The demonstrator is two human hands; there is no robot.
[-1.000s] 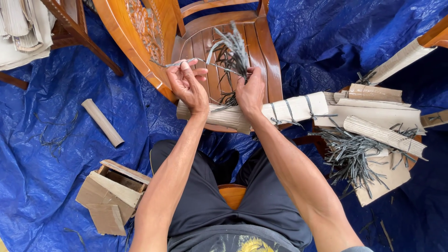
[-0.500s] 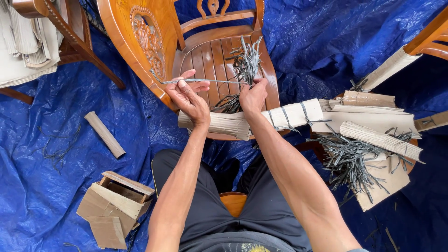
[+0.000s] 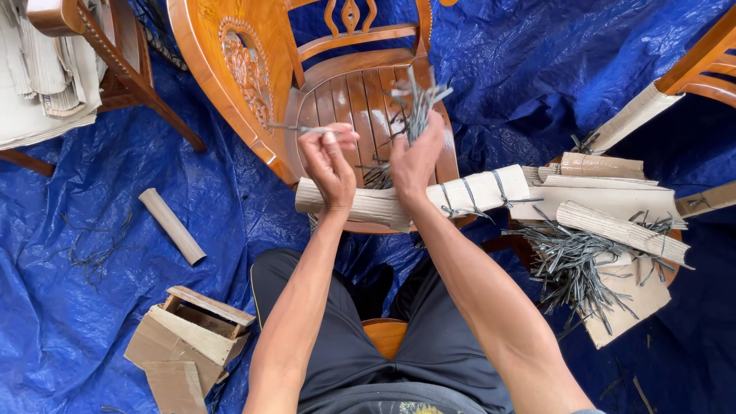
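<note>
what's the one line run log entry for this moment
left hand: pinches one grey strip | right hand: grips strip bundle | under hands: cardboard roll on wooden chair

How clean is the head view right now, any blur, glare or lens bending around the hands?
Head view: even daylight, with soft shadows only. The left hand, the right hand and the grey strips are fairly sharp, with slight blur at the strip tips. Glare shows on the blue tarp and the varnished chair. Wide-angle bending curves the edges.

A furniture workshop floor: carved wooden chairs (image 3: 253,84), blue tarp (image 3: 84,307), corrugated cardboard wrapping (image 3: 613,199).
</note>
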